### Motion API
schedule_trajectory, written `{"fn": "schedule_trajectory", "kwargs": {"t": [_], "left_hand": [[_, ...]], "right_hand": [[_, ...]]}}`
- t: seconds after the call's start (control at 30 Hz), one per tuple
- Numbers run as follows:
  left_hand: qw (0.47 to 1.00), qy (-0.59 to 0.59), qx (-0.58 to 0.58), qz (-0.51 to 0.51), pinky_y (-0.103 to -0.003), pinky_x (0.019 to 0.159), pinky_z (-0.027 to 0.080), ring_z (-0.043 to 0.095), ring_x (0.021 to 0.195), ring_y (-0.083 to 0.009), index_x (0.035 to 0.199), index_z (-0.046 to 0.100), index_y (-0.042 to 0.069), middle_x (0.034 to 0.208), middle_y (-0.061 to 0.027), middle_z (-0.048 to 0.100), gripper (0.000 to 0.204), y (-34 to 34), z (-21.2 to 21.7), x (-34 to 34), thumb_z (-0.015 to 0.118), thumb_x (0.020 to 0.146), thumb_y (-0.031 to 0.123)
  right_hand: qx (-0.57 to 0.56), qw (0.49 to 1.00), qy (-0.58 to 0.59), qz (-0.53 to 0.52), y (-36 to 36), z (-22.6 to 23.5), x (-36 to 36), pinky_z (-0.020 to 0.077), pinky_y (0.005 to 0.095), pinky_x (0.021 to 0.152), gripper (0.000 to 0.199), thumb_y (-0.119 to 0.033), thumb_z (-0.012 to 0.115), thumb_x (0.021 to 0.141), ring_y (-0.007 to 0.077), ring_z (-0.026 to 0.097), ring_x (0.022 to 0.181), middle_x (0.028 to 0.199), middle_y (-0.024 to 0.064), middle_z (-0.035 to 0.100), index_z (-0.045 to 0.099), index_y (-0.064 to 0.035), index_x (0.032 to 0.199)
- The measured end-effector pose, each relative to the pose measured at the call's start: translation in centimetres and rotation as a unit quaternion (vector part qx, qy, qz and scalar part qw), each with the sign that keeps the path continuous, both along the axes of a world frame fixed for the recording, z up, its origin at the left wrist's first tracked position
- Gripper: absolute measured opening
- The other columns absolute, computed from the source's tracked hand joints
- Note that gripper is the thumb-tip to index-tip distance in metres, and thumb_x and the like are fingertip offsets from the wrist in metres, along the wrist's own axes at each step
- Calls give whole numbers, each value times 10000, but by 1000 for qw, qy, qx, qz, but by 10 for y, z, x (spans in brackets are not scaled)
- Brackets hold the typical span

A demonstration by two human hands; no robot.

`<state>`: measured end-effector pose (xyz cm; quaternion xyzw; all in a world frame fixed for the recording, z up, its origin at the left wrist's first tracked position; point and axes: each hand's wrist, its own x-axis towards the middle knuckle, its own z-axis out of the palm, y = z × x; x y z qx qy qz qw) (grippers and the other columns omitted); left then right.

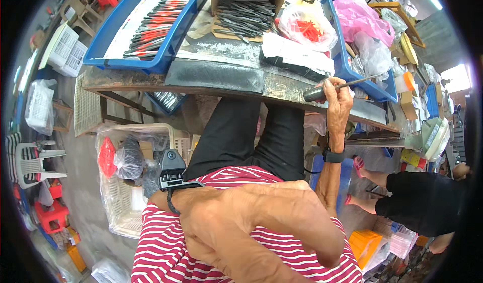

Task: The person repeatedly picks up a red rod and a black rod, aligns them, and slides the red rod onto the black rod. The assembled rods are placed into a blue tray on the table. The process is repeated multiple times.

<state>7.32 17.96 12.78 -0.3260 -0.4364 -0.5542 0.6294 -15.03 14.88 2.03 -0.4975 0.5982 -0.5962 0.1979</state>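
Close up at the bottom centre, my left hand (251, 217) is raised with its fingers loosely bent and apart, and nothing shows in it. A black device (172, 163) is strapped at that wrist, above a dark cord bracelet. My right hand (337, 95) reaches out to the bench's front edge, its fingers closed around what looks like a screwdriver (314, 94). This tool has a dark handle pointing left and a long thin metal shaft pointing right, over the rim of a blue tray. A dark watch sits on my right wrist.
On the bench (216, 74) stand a blue tray (171, 51) of red-and-black pieces, a cardboard box (215, 1) of dark slim pieces, a clear bag (322, 33) of red parts, and a blue tray (347, 71) of bags. A plastic crate (113, 197) stands lower left. Another person (422, 197) is at right.
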Motion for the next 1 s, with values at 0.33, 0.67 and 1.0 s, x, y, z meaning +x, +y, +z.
{"fn": "schedule_trajectory", "kwargs": {"t": [0.33, 0.67, 1.0], "left_hand": [[979, -175, -54, -85, -453, 772, 443, 601, 901, -366, 1072, 630, -60, 1029, -286, 586, 313, -13, -2, 30, 538, 911, 191], [995, -49, 59, -57, -297, 506, 439, 594, 618, -242, 900, 715, -32, 844, -203, 612, 230, 9, -4, 3, 662, 858, 188], [986, -101, -21, -128, -379, 543, 407, 616, 630, -269, 838, 690, 4, 913, -217, 655, 140, -15, -3, 21, 628, 872, 126]], "right_hand": [[-3, 1000, 23, -7, 1, -2, -2, 341, 194, 535, 130, -151, 586, 920, 38, 420, 606, 701, -33, 505, 595, -21, 923], [11, 1000, -6, -7, 3, -1, 0, 366, 195, 551, 128, -152, 589, 918, 40, 439, 626, 720, -33, 516, 596, -26, 935], [12, 1000, 10, -14, 6, 0, 2, 412, 195, 571, 131, -165, 587, 922, 43, 469, 645, 734, -21, 536, 597, -36, 945]]}}
